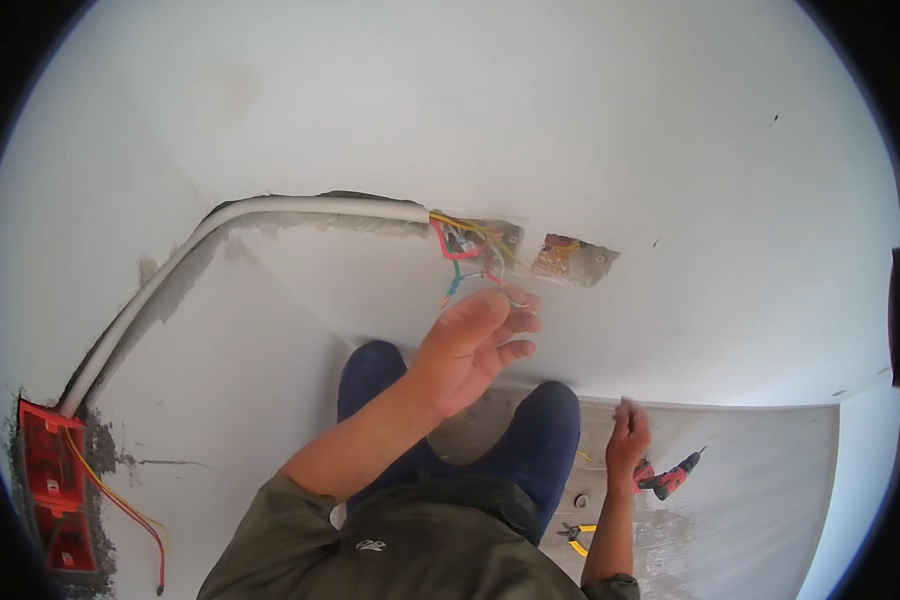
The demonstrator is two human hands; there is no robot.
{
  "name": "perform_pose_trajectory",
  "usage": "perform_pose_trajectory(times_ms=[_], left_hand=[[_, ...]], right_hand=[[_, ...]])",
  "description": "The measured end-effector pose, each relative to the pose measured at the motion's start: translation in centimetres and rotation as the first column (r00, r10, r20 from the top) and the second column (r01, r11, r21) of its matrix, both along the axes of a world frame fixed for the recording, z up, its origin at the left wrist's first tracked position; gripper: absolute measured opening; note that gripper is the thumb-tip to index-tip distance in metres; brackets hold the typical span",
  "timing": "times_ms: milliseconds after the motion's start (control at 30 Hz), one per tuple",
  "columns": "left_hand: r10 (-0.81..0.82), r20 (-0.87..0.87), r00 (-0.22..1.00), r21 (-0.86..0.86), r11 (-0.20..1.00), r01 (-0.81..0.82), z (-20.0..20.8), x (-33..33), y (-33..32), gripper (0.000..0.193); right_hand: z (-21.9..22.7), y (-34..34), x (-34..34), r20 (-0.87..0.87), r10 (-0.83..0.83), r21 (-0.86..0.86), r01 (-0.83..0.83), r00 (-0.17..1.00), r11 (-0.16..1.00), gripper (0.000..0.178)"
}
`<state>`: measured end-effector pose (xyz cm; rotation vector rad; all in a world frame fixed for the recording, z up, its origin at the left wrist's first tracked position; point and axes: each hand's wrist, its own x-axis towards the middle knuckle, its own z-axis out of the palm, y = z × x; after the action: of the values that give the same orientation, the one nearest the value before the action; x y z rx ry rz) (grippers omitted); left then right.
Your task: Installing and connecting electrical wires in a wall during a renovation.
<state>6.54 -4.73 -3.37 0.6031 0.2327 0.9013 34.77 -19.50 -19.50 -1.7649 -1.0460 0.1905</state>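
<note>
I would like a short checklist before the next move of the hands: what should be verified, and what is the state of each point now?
1. Left hand at the loose wires: ok, its fingertips are there; firmness of grip cannot be told.
2. Right hand empty: cannot tell, its fingers are blurred.
3. White conduit reaching the wall opening: ok.
4. Loose wires tucked inside the wall opening: not ok, some stick out in front.
5. Power off: cannot tell, nothing shows it.
6. Pliers and red drill in view: ok, both lie on the floor.
</note>
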Motion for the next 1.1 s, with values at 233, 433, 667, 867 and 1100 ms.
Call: perform_pose_trajectory(times_ms=[233, 433, 667, 867, 1100], left_hand=[[0.034, -0.004, 0.999, -0.046, 0.998, -0.034, 0.5, 0.9, -0.2, 0.023], [0.009, -0.010, 1.000, -0.050, 0.999, -0.009, 0.9, 0.3, -0.2, 0.026], [0.050, -0.013, 0.999, -0.023, 0.998, -0.050, 0.6, 0.2, 0.0, 0.029], [0.059, -0.006, 0.998, -0.001, 0.998, -0.059, 1.1, 0.0, 0.4, 0.020], [0.184, -0.048, 0.982, 0.024, 0.983, -0.183, 0.8, 0.6, 0.3, 0.019]], right_hand=[[20.6, 8.7, -9.5, 0.302, 0.440, 0.209, -0.509, 0.846, 0.835, 0.018], [23.1, 12.0, -12.7, 0.430, 0.441, 0.172, -0.551, 0.788, 0.817, 0.019], [23.2, 12.8, -13.4, 0.327, 0.485, 0.182, -0.558, 0.811, 0.810, 0.010], [22.3, 12.9, -12.7, -0.214, 0.579, 0.180, -0.550, 0.787, 0.815, 0.016], [19.9, 13.0, -13.1, -0.339, 0.615, 0.303, -0.536, 0.712, 0.788, 0.015]])
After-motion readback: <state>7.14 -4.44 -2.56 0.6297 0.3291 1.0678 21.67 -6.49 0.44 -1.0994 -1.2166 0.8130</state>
